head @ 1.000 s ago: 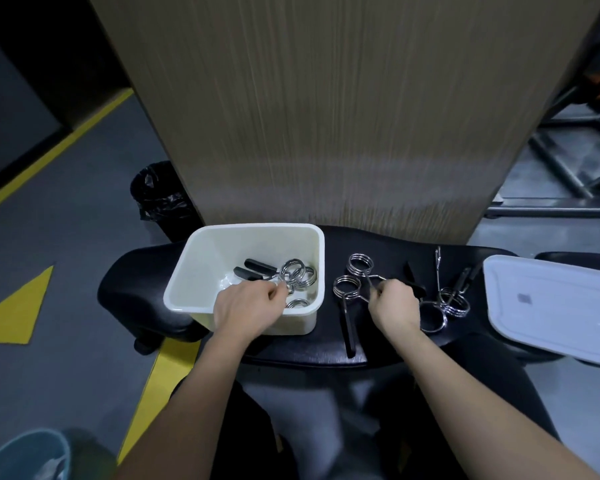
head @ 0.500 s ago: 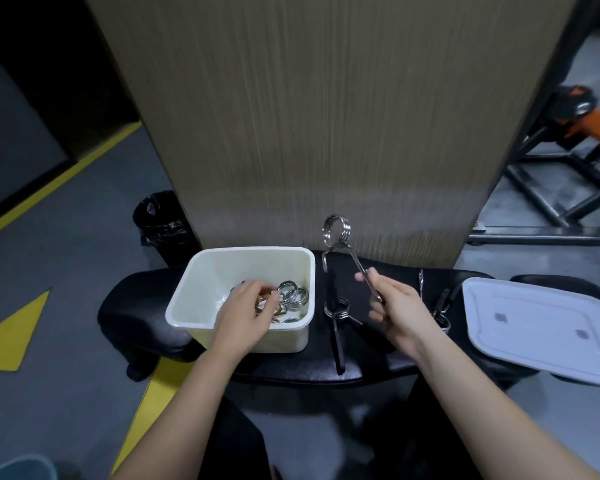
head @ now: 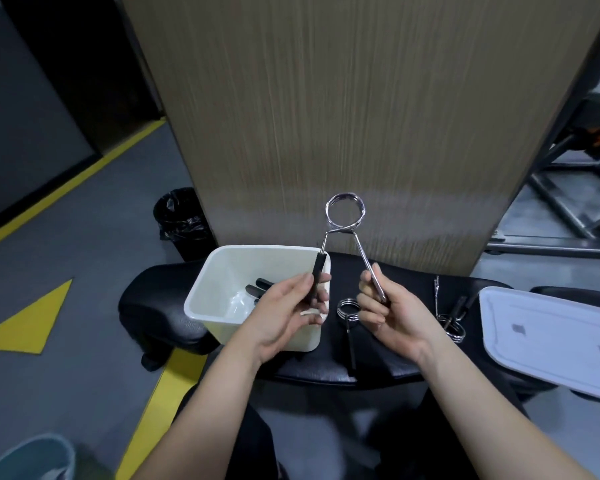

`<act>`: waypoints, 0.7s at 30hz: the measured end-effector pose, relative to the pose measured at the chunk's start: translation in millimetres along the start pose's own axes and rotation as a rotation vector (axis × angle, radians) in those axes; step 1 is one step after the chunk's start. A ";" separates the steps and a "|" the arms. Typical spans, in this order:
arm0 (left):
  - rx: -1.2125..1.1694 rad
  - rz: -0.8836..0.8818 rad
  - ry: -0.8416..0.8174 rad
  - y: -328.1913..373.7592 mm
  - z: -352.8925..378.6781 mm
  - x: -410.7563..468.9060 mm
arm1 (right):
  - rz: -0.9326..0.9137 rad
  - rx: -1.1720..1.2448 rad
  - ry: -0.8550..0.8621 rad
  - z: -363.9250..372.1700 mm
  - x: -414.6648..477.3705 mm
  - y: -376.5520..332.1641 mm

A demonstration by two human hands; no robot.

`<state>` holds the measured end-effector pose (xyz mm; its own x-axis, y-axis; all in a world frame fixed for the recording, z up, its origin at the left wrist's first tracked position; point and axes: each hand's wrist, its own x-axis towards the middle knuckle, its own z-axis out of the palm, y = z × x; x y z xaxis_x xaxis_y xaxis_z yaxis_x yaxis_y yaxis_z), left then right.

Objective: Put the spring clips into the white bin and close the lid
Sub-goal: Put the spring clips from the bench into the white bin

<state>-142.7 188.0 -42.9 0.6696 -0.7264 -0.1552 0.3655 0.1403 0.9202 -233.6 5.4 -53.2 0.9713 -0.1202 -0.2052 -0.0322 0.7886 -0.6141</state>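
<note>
Two hands grip one clip (head: 344,216), raised upright just right of the bin (head: 257,271): your left hand (head: 291,306) pinches the black handle, your right hand (head: 387,306) the bare arm. Lower it coil-first into the bin. No readable writing; the lid (head: 548,337) lies far right.

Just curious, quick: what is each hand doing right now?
Left hand: closed on the spring clip black handle.
Right hand: closed on its bare metal handle.
</note>
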 end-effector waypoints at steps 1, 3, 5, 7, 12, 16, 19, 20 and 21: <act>-0.018 -0.022 -0.042 3.8 -1.8 -1.5 | -0.009 -0.051 0.023 -1.1 1.3 0.2; -0.010 -0.049 -0.073 10.1 -3.2 -3.6 | -0.054 -0.202 0.131 -2.9 7.5 3.3; 0.036 -0.036 -0.064 14.6 -3.2 -3.7 | -0.076 -0.373 0.254 -2.6 17.4 10.9; 0.087 0.007 -0.044 17.8 -2.3 -3.1 | -0.088 -0.526 0.362 0.8 29.5 22.7; 0.131 0.153 0.111 31.3 -9.9 -10.4 | -0.200 -1.048 0.551 18.3 58.1 50.7; 0.183 0.216 0.193 36.9 -27.1 -15.8 | -0.134 -1.433 0.556 27.4 75.2 68.7; 0.249 0.221 0.246 38.5 -42.7 -20.9 | -0.157 -1.548 0.637 26.3 74.6 76.7; 0.277 0.219 0.257 38.0 -47.5 -23.0 | -0.165 -1.510 0.667 23.4 74.0 78.9; 0.311 0.217 0.270 36.9 -52.0 -25.0 | -0.171 -1.452 0.678 18.9 75.4 82.2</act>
<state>-112.3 246.3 -23.8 0.8685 -0.4957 0.0032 0.0144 0.0317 0.9994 -158.6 72.5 -104.8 0.7214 -0.6850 -0.1020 -0.5078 -0.4230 -0.7505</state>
